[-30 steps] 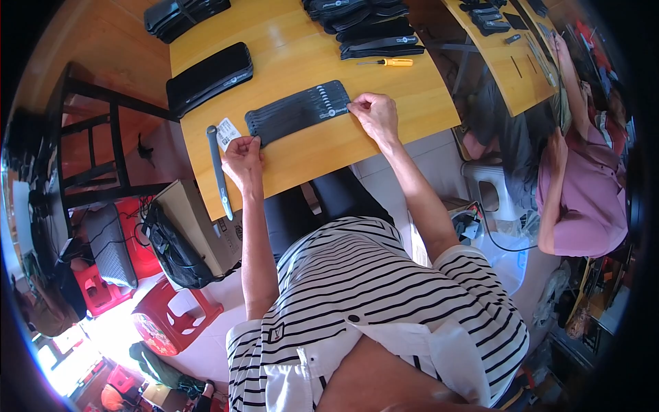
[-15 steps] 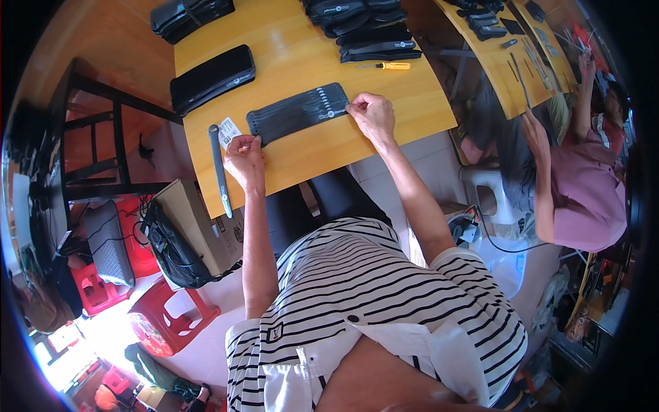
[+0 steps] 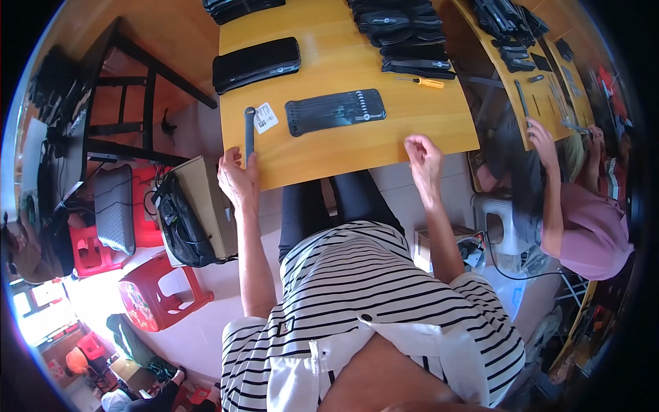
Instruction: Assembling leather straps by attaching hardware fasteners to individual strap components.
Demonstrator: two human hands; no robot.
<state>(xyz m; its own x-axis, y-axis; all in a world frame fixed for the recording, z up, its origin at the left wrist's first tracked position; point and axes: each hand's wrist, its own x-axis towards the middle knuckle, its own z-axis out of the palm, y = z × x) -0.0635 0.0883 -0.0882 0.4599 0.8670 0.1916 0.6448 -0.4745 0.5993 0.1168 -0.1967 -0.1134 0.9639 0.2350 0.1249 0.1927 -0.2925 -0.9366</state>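
Note:
My left hand (image 3: pixel 238 180) is at the table's near-left edge, thumb on one side and fingers on the other of a slim grey strip (image 3: pixel 249 130) with a rounded head. The hand covers the strip's lower end. Beside the strip's head lies a white printed label (image 3: pixel 265 117). A flat dark rectangular piece (image 3: pixel 336 112), with scalloped tips on its left and pale marks on its right, lies untouched in front of me. My right hand (image 3: pixel 427 168) hovers near the table's front edge with loosely curved fingers, holding nothing.
A black pouch stack (image 3: pixel 257 64) lies beyond on the left, more black pouches (image 3: pixel 401 27) at the far right. A yellow-handled screwdriver (image 3: pixel 430 83) lies near them. People work at the right-hand table (image 3: pixel 511 69). A red stool (image 3: pixel 165 292) stands on the floor.
Both hands have let go of the flat dark piece. My left hand has come down to the grey strip; my right has drawn back toward the front edge. The view has shifted.

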